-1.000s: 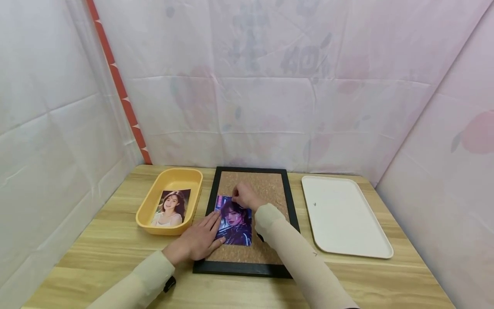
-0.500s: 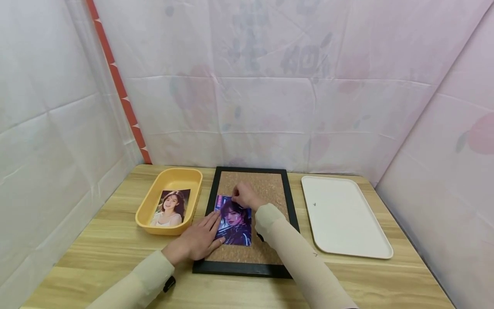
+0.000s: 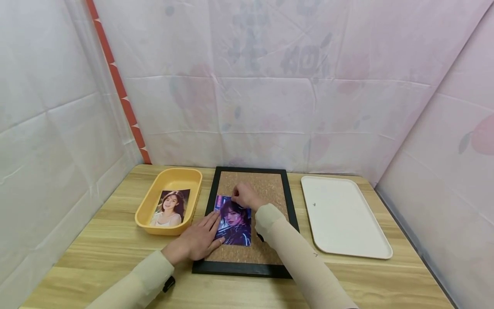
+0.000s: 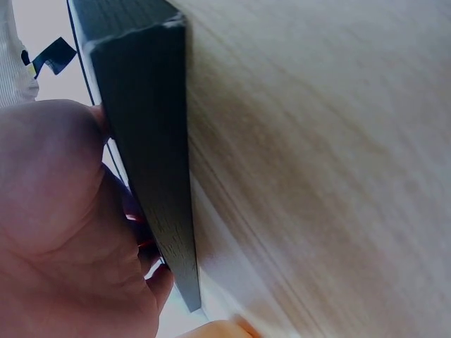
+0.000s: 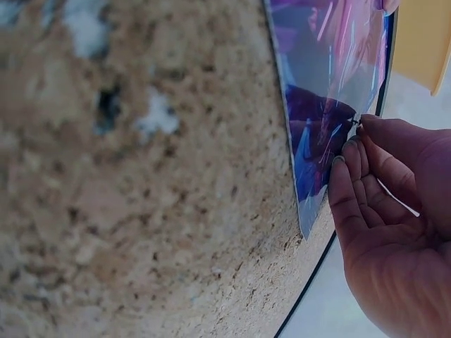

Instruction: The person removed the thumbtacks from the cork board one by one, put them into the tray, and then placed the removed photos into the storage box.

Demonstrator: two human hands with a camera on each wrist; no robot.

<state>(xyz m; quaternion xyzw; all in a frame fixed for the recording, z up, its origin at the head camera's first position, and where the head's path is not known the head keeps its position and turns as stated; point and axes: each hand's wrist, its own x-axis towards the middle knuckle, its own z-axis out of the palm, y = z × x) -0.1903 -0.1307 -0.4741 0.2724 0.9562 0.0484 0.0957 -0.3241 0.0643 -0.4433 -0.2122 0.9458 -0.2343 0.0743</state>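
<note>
A cork board with a black frame lies flat on the table. On its left half is a purple-blue portrait print. My left hand rests with straight fingers across the board's left edge and the print's left side; in the left wrist view its palm lies beside the black frame. At the print's top edge my right hand pinches a tiny silvery pushpin between thumb and forefinger, mostly covered by the fingertips. The print's corner lies against the cork.
A yellow tub to the left holds another portrait photo. On the right lies a white tray with a small dark item on it. Fabric walls enclose the wooden table.
</note>
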